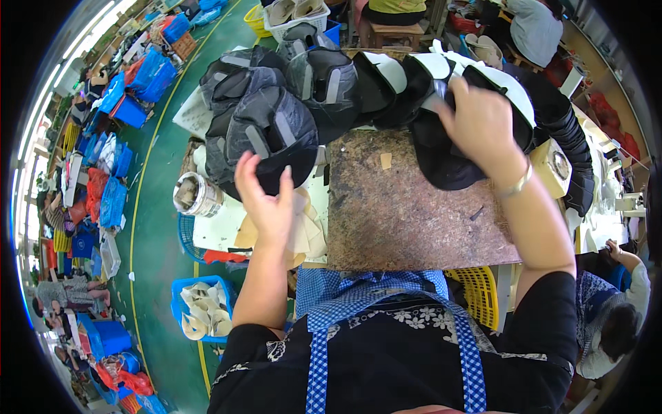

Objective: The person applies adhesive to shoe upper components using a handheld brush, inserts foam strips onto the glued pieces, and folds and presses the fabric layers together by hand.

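My left hand (263, 205) is open, thumb and fingers spread, beside the brim of a black cap (272, 124) with a grey strip on it. Whether the fingertips touch that brim I cannot tell. My right hand (481, 124) is over a black cap piece (441, 148) at the right of the worktable. Its fingers are closed and slightly blurred; a shiny blurred bit shows by the fingertips, too unclear to name. Next to it lie more black cap pieces with white brim boards (431, 65). Several black caps (323, 79) are piled at the far left.
A worn brown board (414, 214) covers the worktable before me. Beige cut pieces (307, 231) and a tub (198, 194) stand left. Stacked black brims (565, 124) and a cream device (549, 169) are right. A blue basket (179, 303) sits on the green floor. Other people work nearby.
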{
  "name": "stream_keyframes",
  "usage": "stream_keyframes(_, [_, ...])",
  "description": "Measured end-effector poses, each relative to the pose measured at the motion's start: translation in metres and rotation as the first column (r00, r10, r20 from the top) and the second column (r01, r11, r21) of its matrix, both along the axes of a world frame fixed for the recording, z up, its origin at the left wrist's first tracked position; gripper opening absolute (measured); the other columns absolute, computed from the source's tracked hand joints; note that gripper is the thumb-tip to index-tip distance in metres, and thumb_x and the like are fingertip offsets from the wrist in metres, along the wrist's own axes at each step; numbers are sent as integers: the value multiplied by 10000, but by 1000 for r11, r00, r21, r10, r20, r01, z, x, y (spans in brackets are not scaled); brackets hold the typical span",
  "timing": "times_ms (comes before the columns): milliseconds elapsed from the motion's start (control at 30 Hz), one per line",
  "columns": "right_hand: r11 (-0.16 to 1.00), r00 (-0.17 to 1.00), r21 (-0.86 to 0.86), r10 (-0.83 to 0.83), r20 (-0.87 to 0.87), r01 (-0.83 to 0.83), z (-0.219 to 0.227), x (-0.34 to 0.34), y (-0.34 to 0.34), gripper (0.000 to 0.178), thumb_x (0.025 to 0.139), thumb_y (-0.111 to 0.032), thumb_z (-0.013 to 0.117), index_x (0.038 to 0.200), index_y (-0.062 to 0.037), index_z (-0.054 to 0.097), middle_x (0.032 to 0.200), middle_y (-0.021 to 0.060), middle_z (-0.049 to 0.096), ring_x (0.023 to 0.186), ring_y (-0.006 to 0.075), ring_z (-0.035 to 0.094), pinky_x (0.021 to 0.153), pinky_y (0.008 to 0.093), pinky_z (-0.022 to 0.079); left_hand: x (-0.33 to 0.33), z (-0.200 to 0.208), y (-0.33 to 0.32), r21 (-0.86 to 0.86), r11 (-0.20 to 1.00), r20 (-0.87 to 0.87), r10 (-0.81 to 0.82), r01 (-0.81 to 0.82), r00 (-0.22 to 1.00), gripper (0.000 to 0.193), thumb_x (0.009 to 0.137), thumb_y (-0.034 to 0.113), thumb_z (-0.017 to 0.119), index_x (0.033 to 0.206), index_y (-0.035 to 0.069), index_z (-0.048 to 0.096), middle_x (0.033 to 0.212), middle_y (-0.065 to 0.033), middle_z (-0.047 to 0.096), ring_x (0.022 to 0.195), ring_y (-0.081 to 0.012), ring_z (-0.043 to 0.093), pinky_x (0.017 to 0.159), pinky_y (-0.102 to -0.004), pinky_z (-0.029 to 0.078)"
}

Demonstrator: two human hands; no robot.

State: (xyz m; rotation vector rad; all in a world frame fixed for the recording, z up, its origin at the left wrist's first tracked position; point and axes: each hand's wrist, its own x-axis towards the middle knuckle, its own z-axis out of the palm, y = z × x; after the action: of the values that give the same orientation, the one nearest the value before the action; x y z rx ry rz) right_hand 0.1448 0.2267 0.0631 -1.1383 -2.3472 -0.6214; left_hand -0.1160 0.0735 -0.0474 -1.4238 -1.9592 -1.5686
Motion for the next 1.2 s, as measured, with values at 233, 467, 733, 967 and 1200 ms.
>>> stream_keyframes(233, [904,859,-269,-175,481,334,16,-38,87,284,759,-343,573,841,-96,685,815,100,656,780,232,635,644,334,489,82,-1,71,157,715,571,-628,681,529,219,747,74,640,936,30,540,1014,-84,553,936,-160,525,756,-257,432])
stream_keyframes(467, [971,961,98,-233,147,220,33,-31,88,178,716,-116,518,854,-45,605,737,115,634,669,236,635,529,343,492,89,6,61,231,629,888,-448,742,103,203,866,183,526,979,14,537,943,-65,590,890,-119,550,773,-263,435])
stream_keyframes(733, [713,858,489,480,182,-502,5,30,-71,362,657,-158,627,1001,-109,523,647,6,470,521,138,461,442,266,369,65,10,32,795,462,557,-299,393,-775,671,807,582,410,1136,2,481,1187,-185,491,1115,-323,459,929,-401,376])
stream_keyframes(967, [834,843,-124,536,-43,-537,-73,113,-158,185,646,-115,617,821,-128,558,601,-10,462,489,156,459,422,272,353,61,-34,-43,482,598,759,81,640,-647,372,812,70,513,1159,-50,452,1107,-182,547,1023,-283,544,908,-395,430])
stream_keyframes(1200, [884,355,-467,-448,-821,37,-76,221,-106,220,776,-124,651,863,1,493,771,103,622,678,95,598,589,220,455,76,-23,-59,188,666,981,-92,722,-170,463,760,-35,562,1199,-13,416,1134,-133,535,1032,-227,533,901,-339,417])
